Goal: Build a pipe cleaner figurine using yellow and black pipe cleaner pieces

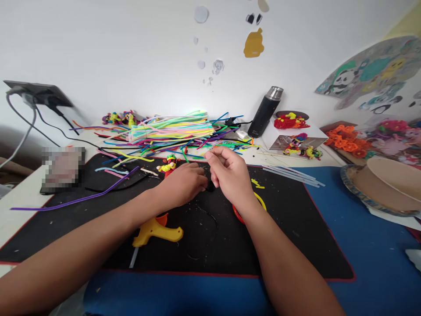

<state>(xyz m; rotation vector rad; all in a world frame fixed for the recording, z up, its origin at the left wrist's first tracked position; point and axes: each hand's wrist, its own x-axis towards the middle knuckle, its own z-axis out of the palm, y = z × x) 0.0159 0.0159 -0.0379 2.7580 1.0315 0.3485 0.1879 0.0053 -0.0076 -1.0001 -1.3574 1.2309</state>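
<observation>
My left hand (184, 184) is palm down over the black mat, its fingers curled together beside a small dark item (209, 186). Whatever they may grip is hidden. Just to the right, my right hand (230, 172) is raised with thumb and fingers pinched together; anything between them is too small to make out. A small red, yellow and green fuzzy figure (169, 166) stands right behind my left hand. Below my left wrist lies a yellow glue gun (158, 231) with a clear stick protruding. Red and yellow curved loops (262, 200) show partly from under my right wrist.
Behind the mat (283, 245) lies a heap of colourful pipe cleaners (171, 131). A black thermos (265, 112) stands near the wall. Clear glue sticks (292, 174) and short yellow pieces (258, 183) lie at right. A long purple pipe cleaner (79, 201) crosses the left side.
</observation>
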